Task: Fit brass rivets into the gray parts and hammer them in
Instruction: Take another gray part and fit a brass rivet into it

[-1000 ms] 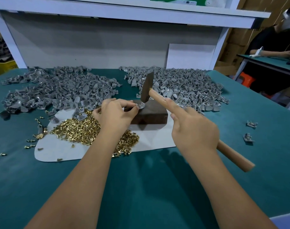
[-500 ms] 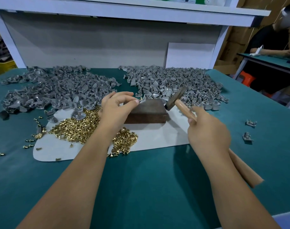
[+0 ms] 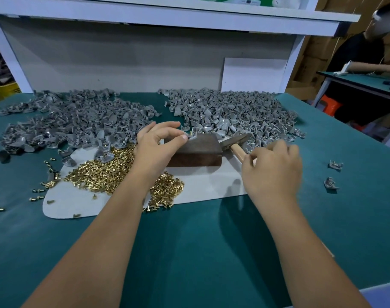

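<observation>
Right hand (image 3: 273, 168) blurred, hiding most of hammer (image 3: 235, 142); grip unclear. Left hand (image 3: 159, 144) pinches gray part (image 3: 192, 137) atop block (image 3: 196, 152).

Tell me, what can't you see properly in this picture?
Head view only:
- Gray part on the dark block: the left hand covers most of it, so whether its rivet is seated cannot be told.
- Hammer handle: hidden behind the right hand.
- Right hand's fingers: blurred, so its grip is unclear.
- Two gray parts far right: too small for detail.
</observation>
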Demonstrator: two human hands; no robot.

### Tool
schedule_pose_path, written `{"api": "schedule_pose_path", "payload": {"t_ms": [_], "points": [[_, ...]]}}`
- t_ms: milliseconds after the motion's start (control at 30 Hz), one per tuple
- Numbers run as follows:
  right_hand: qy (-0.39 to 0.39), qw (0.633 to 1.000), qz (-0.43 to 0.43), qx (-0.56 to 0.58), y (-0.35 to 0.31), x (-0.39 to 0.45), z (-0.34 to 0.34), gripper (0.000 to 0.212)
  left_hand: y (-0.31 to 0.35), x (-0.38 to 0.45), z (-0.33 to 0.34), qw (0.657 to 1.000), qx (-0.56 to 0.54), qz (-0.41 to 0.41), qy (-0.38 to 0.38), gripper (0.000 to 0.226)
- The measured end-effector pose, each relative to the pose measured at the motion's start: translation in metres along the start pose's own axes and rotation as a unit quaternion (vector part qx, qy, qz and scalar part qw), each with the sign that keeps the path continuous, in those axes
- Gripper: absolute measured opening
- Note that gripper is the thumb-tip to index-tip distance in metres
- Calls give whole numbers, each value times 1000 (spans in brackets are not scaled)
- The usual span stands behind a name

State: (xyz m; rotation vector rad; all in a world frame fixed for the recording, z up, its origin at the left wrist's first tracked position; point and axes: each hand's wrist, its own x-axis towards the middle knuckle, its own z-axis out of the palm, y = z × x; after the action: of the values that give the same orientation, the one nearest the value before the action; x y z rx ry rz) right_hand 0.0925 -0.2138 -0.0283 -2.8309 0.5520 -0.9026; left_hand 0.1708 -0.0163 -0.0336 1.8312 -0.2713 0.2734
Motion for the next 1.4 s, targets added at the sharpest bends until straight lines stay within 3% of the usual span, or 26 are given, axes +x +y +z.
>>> {"api": "schedule_pose_path", "payload": {"t_ms": [67,133,233,300,367,433,533,633,733,833,900,967,1067,1267,1400], "points": [[25,994,-26,99,-9,0,-1,22,0,0,1,1000,2,2,1,7],[-4,977,-64,205,-24,3,-2,21,1,0,1,1000,6,7,1,5],[-125,906,-65,398,-49,16,-6,29,4,-1,2,999,31,25,-5,3],[-196,870,-40,451,-62,27,-6,24,6,-2,1,998,44,36,-9,6],[-222,875,-45,429,-71,39,-4,12,7,-1,0,998,45,41,-4,9],[-227,886,-51,401,-76,50,0,16,7,-1,-1,998,55,40,0,10],[-164,895,-12,414,-76,72,6,15,5,1,-4,998,56,22,10,15],[-90,942,38,320,-76,84,14,42,3,4,-11,998,44,-21,50,20],[-64,968,-4,241,-97,62,20,45,-5,10,-26,983,120,-54,127,37],[-24,959,-166,230,-124,24,21,29,-17,17,-56,939,271,-90,189,51],[-60,941,-273,191,-136,2,21,23,-27,18,-72,898,374,-137,184,48],[-118,925,-339,126,-144,-14,23,31,-32,14,-77,879,414,-182,149,42],[-159,912,-373,70,-148,-27,28,29,-36,11,-76,880,416,-183,136,36],[-174,903,-372,123,-145,-27,31,18,-43,12,-80,903,372,-143,160,15],[-170,900,-369,160,-141,-28,35,15,-48,15,-84,902,360,-145,189,29]]}}
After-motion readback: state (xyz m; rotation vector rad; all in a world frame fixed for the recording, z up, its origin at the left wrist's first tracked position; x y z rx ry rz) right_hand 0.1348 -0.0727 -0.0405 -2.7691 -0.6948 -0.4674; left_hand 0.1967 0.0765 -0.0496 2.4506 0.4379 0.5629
